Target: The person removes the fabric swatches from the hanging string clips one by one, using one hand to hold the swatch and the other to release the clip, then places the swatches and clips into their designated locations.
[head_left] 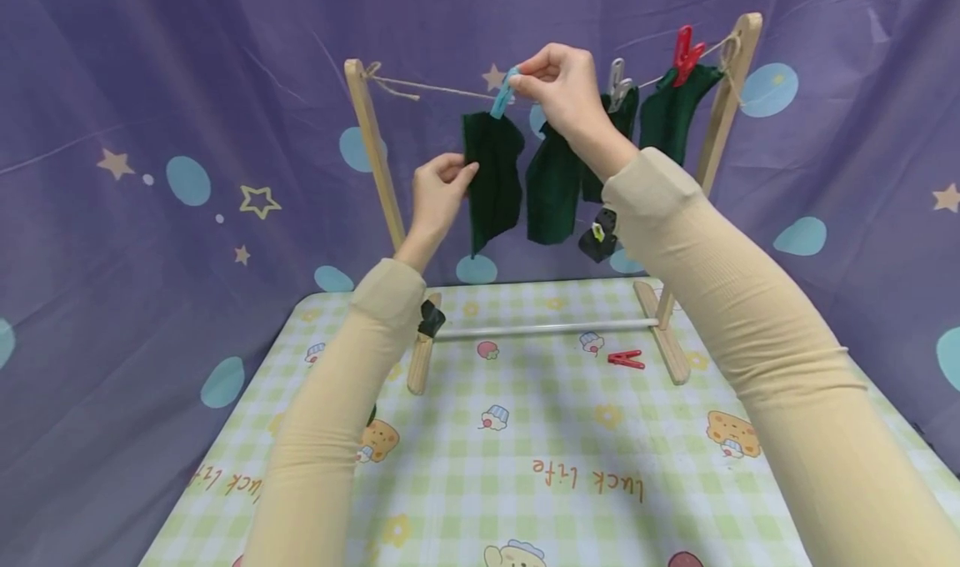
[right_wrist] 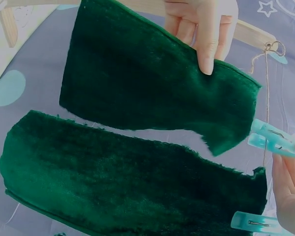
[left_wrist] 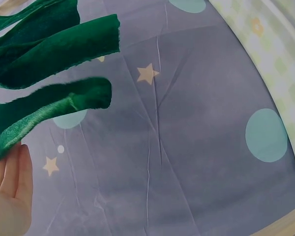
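A dark green velvety cloth piece [head_left: 492,179] hangs at the left of a row on a string [head_left: 438,89]. My left hand [head_left: 441,190] pinches its left edge; in the right wrist view, the thumb of that hand [right_wrist: 201,29] lies across the cloth. My right hand [head_left: 566,87] pinches the upper end of a light-blue clothespin [head_left: 503,93], whose lower end is at the cloth's top edge by the string. Just to the right hangs another green piece [head_left: 552,188], with its own blue clothespin [right_wrist: 255,222] visible in the right wrist view.
The string runs between two wooden posts [head_left: 375,146]. Further right, grey clothespins [head_left: 618,87] and red clothespins [head_left: 685,57] hold more green pieces. A red clothespin [head_left: 626,358] lies on the checked tablecloth [head_left: 555,417], near the rack's white rod [head_left: 547,328].
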Demonstrator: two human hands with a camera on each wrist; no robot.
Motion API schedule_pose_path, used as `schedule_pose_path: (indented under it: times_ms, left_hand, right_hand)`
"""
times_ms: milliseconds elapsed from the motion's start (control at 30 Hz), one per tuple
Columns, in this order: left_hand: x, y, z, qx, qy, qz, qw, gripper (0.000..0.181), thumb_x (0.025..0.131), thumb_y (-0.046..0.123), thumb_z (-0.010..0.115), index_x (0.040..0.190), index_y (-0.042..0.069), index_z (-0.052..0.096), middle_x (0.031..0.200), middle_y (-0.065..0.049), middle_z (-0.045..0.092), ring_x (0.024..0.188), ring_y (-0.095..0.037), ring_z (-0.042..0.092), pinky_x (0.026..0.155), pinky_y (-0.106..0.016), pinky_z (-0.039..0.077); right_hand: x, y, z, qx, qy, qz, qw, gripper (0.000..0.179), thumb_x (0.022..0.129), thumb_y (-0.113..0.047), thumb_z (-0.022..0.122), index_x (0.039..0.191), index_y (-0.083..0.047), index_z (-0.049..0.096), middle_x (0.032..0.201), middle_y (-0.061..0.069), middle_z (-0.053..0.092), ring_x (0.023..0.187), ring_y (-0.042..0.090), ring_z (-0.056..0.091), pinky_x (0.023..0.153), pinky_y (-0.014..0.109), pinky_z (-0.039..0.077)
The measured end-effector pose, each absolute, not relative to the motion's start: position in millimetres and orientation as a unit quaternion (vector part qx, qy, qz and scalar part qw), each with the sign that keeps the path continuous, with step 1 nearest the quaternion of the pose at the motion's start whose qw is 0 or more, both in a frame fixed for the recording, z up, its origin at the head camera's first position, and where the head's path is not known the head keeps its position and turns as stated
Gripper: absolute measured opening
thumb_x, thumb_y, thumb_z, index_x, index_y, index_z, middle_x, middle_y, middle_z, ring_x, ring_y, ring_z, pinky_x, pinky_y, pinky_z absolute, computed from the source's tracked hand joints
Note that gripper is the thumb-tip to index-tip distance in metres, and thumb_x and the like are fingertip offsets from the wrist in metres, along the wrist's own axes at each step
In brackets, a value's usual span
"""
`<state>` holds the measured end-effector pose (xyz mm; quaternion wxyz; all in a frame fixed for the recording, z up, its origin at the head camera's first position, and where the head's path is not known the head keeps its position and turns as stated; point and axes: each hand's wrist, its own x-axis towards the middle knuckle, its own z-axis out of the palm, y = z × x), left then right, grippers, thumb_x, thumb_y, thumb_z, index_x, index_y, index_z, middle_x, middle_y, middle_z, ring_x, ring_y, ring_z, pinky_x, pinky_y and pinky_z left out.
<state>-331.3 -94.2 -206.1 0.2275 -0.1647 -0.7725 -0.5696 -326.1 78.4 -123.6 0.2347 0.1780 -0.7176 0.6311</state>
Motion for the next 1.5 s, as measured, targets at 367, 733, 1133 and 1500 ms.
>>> schedule_pose_path:
  times_ms: [367,733,1133,1500]
  left_hand:
    - [-330,-99,-210,-0.159,-0.784,-0.563,0.205,0.021,0.083,0.012,0.062,0.094,-0.005,0.064,0.084,-0.018,0.066,0.057,-0.007,0.056,0.058,-0.023,0.05]
    - [-330,-105,-216,-0.146,-0.802,-0.544,0.197,0.021,0.082,0.01,0.062,0.095,-0.007,0.062,0.082,-0.019,0.066,0.051,-0.005,0.052,0.053,-0.018,0.046]
    - [-324,-119,-222,-0.154,-0.816,-0.529,0.178,0.024,0.084,0.011,0.06,0.1,-0.007,0.061,0.086,-0.021,0.064,0.055,-0.005,0.052,0.057,-0.021,0.046]
    - [-313,-129,-230,-0.182,-0.816,-0.524,0.16,0.025,0.084,0.007,0.06,0.101,-0.01,0.059,0.083,-0.022,0.063,0.052,-0.001,0.052,0.054,-0.018,0.047]
  right_hand:
    - [-328,79,-121,0.178,-0.693,0.646,0.267,0.006,0.079,-0.004,0.064,0.08,0.0,0.061,0.08,0.002,0.061,0.081,0.019,0.061,0.079,0.023,0.048]
    - [-323,86,-115,0.16,-0.672,0.673,0.265,0.007,0.078,-0.004,0.066,0.081,0.001,0.061,0.078,0.001,0.062,0.079,0.018,0.061,0.077,0.021,0.048]
    - [-308,101,-119,0.2,-0.672,0.669,0.247,0.01,0.077,-0.01,0.068,0.082,-0.005,0.061,0.089,0.004,0.062,0.084,0.016,0.06,0.082,0.023,0.047]
    - [-295,115,-137,0.204,-0.702,0.64,0.236,0.012,0.077,-0.011,0.069,0.085,-0.006,0.062,0.092,0.003,0.063,0.084,0.012,0.06,0.086,0.024,0.045]
